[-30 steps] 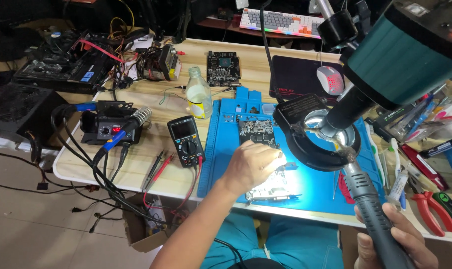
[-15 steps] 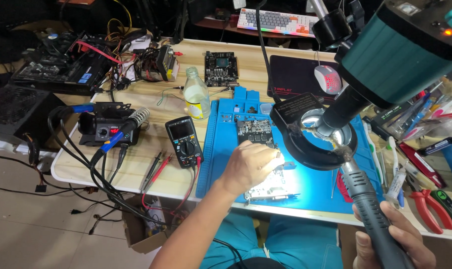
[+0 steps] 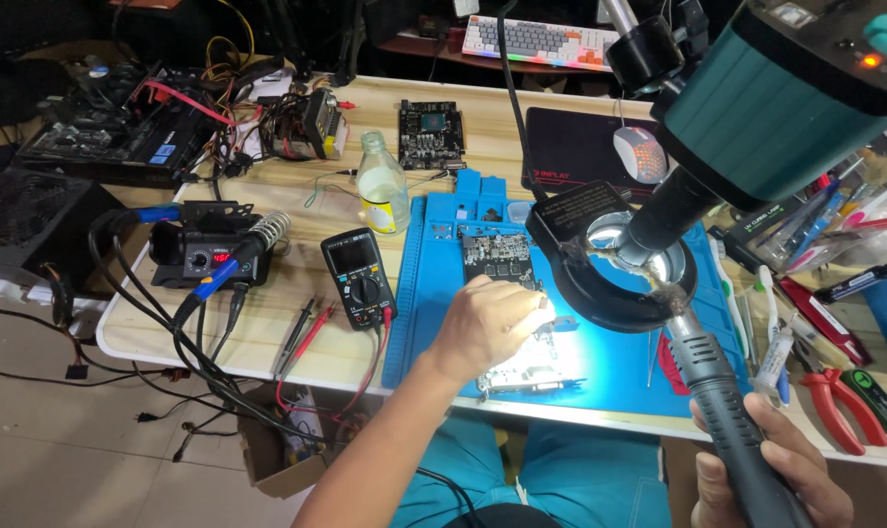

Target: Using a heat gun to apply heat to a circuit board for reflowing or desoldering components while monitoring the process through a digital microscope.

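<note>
Blue silicone covers the middle of the bench, a work mat (image 3: 434,293) on which a circuit board (image 3: 522,313) lies flat, partly lit by the ring light (image 3: 615,279) of a microscope (image 3: 756,117). The board sits right under the left hand (image 3: 487,323) and to the left of the right hand (image 3: 766,479).

How far the job stands, as I judge it: the board is laid out, the light is on and the hot-air wand (image 3: 703,391) is brought up, so the setting-up looks done. The heating itself seems under way or about to be, but I cannot tell whether any part has yet been loosened or lifted. The pliers (image 3: 840,406), off to the right of the right hand, lie unused among pens and tubes.

The left hand reaches in from below with the forearm angled up and to the right. Its fingers are curled narrow, knuckles up, resting on the board; it may pinch a small tool, but that is hidden from view. The right hand is wrapped tight round the grey handle of the wand at the lower right edge, wrist low, with the nozzle tilted up and left towards the lit spot beneath the ring.

Further left of the left hand stand a multimeter (image 3: 358,274), a glass bottle (image 3: 382,186) and a soldering station (image 3: 199,249).
</note>
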